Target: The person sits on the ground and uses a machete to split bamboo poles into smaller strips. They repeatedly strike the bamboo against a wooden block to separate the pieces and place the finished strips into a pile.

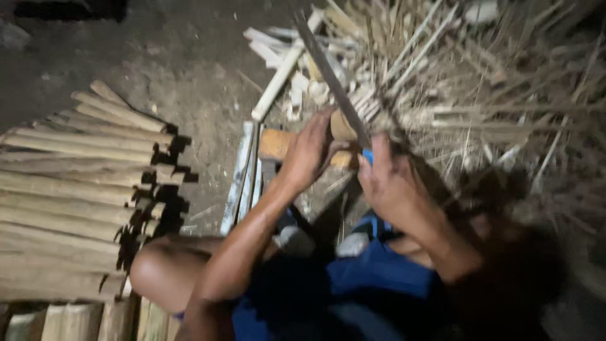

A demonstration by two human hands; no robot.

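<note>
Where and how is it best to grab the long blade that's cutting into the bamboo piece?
Probably at the blade's near, lower end, from the right side, where the right hand sits. The bare length slants up and away over the bamboo piece, which the left hand steadies. The handle itself is hidden.

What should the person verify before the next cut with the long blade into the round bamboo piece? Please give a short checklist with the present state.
1. Left hand grips the short round pale bamboo piece: ok.
2. Right hand is closed on the handle of the long dark metal blade: ok.
3. Blade edge sits on the bamboo piece's end: ok, it appears to rest there.
4. Left fingers stay away from the blade edge: cannot tell, the picture is blurred.
5. Bamboo piece rests on the orange wooden block: cannot tell.
6. Stack of long split bamboo slats lies apart from the hands: ok.
</note>
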